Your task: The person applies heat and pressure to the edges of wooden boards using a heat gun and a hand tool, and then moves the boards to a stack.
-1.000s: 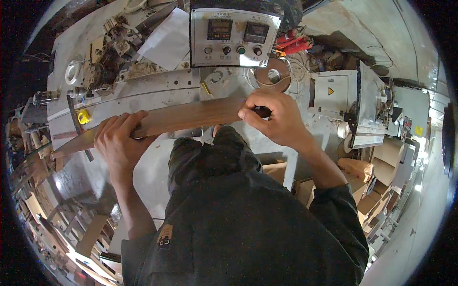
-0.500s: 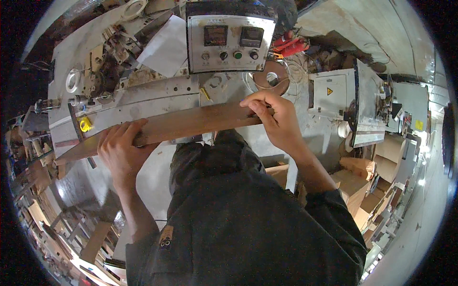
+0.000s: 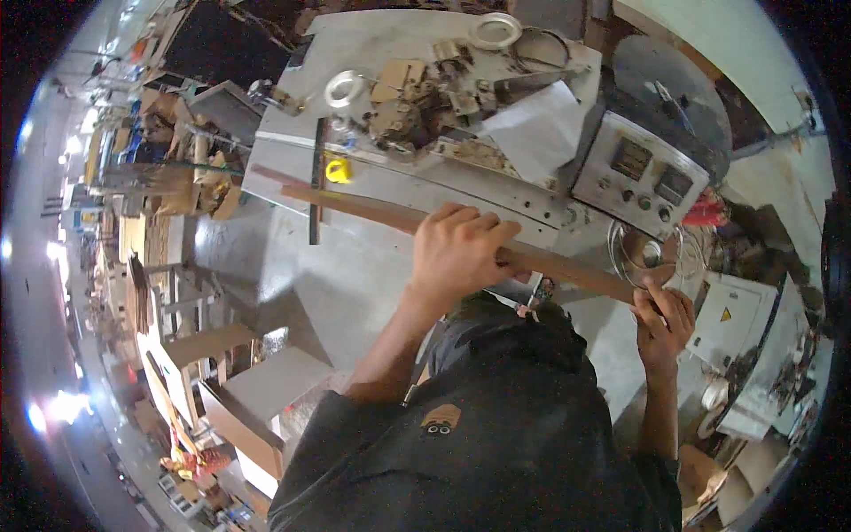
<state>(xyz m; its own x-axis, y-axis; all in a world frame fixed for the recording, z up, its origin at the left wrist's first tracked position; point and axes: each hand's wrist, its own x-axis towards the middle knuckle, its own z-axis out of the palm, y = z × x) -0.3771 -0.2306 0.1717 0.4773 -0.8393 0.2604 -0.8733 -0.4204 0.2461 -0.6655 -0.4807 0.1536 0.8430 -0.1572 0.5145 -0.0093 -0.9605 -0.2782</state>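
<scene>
Since the earlier frame, the view has swung round, so that the counter (image 3: 399,197) lies more in the middle, and the wooden strip (image 3: 576,273), which rose toward the right, now slopes down toward the right. Its narrow side seems to face more upward now. It is held between the two hands, in front of the person's body, with its far left end reaching over the counter; whether this end rests there, I cannot tell.

By its look, it is long, thin and rather stiff, probably light enough for one hand, but such a length may swing or tip if it is held at one end only. Its face appears smooth, so it could slide a little in dry fingers, and its thin edges and corners may chip from a knock. I judge that a hold near the middle together with one at the end suits it well.

The left hand (image 3: 461,253) has its fingers bent over the strip near the middle, close together; its thumb is mostly hidden. The right hand (image 3: 663,324) seems to pinch the right end between thumb and fingers.

Farther out, a dark bar (image 3: 316,213) crosses the counter's edge near the left end, beside a yellow tape measure (image 3: 338,171). A control box (image 3: 640,177) stands beyond the right hand.
</scene>
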